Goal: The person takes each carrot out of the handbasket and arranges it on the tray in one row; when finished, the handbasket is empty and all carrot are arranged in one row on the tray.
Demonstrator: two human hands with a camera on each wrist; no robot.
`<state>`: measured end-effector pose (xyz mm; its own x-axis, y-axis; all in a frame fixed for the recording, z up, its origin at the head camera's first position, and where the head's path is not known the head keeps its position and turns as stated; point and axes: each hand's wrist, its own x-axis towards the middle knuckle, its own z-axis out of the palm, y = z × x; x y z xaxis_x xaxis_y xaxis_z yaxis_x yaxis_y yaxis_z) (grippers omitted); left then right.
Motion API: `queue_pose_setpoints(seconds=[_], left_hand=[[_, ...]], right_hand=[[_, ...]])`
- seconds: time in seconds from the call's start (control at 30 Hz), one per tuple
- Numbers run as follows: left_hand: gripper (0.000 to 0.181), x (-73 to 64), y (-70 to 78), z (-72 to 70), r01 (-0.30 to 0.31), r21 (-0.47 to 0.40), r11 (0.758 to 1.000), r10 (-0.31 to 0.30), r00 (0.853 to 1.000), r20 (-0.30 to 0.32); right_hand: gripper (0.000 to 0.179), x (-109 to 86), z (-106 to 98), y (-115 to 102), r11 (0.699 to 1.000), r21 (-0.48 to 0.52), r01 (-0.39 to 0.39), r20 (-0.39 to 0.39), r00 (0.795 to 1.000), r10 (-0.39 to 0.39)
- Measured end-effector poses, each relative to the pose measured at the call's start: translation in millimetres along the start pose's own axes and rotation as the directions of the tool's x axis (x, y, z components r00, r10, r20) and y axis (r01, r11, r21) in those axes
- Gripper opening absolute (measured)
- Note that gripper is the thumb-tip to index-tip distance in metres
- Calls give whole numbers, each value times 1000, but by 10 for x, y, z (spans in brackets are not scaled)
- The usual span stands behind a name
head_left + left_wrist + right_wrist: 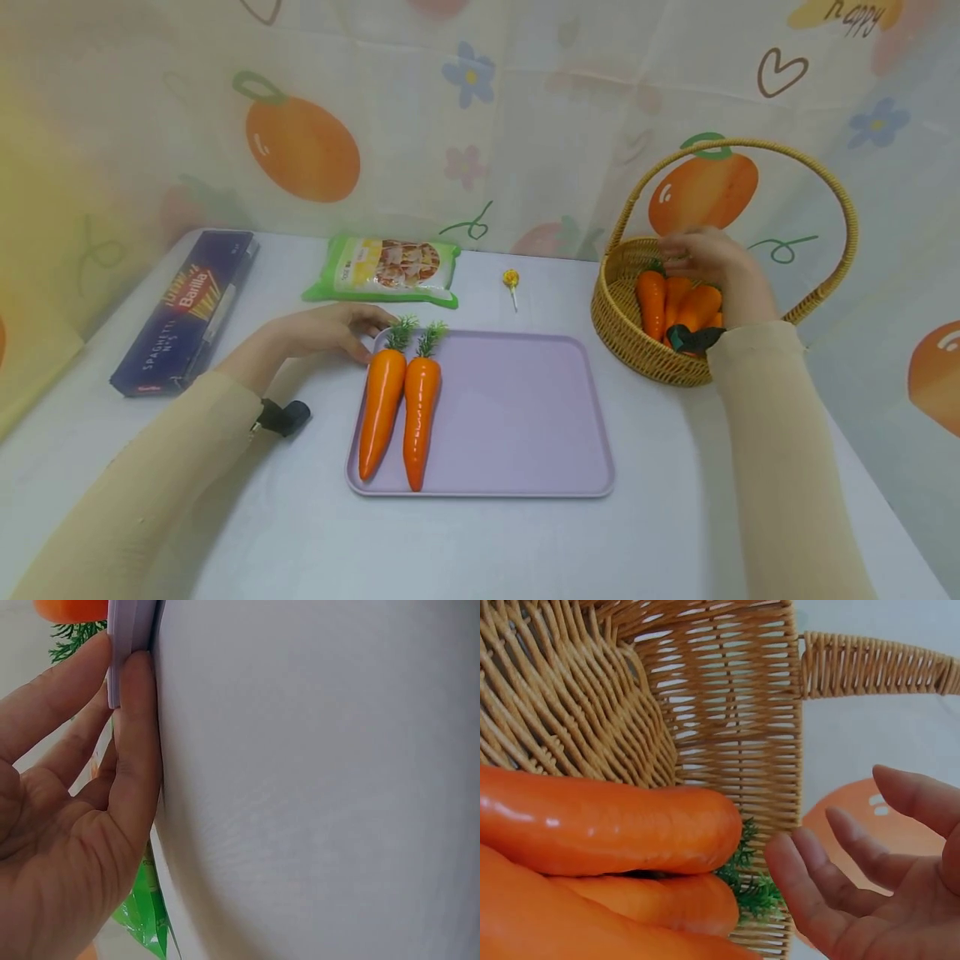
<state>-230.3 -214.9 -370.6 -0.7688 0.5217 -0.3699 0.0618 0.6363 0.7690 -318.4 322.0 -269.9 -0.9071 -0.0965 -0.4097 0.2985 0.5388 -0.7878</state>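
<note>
My left hand (330,329) is at the upper left corner of a lilac tray (517,417), pinching its rim (131,637) between thumb and fingers. Two orange carrots (382,408) with green tops lie side by side along the tray's left part. Over a wicker basket (626,333) at the right, my right hand (705,254) holds nothing, its fingers loosely bent. In the right wrist view, the fingertips are beside the green tops (757,896) of the carrots (607,832) in the basket. My wrist partly hides these carrots in the head view.
A blue spaghetti box (187,317) lies at the left. Behind the tray are a green food packet (390,271) and a yellow lollipop (511,279). The basket's tall handle (750,146) arches up near my right arm. A fruit-patterned cloth (540,125) hangs behind the table.
</note>
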Motion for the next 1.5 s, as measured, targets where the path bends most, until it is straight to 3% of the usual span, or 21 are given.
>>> queue_pose_setpoints(seconds=[0.23, 0.4, 0.57, 0.8, 1.0, 1.23, 1.5], left_hand=[[64, -16, 28, 0, -5, -5, 1000, 5, 1000, 5], [63, -10, 22, 0, -4, -8, 1000, 4, 1000, 10], [63, -5, 27, 0, -12, -7, 1000, 12, 1000, 8], [64, -10, 27, -7, -14, -9, 1000, 14, 1000, 6], [65, -2, 15, 1, -16, -21, 1000, 16, 1000, 10], [65, -5, 16, 4, -14, -16, 1000, 14, 1000, 6], [63, -11, 27, 3, -7, -11, 1000, 7, 1000, 7]], right_hand=[[64, -1, 14, 74, 982, -187, 8, 17, 1000, -5], [62, 50, 20, 85, 971, -240, 7, 31, 1000, 1], [60, 83, 20, 87, 964, -265, 5, 39, 999, 6], [55, 119, 23, 123, 951, -297, 79, 99, 994, -51], [60, 168, 60, 157, 944, -316, 90, 156, 987, -42], [57, 168, 119, 188, 936, -332, 113, 165, 984, -60], [65, 209, 167, 209, 946, -315, 76, 209, 978, -9]])
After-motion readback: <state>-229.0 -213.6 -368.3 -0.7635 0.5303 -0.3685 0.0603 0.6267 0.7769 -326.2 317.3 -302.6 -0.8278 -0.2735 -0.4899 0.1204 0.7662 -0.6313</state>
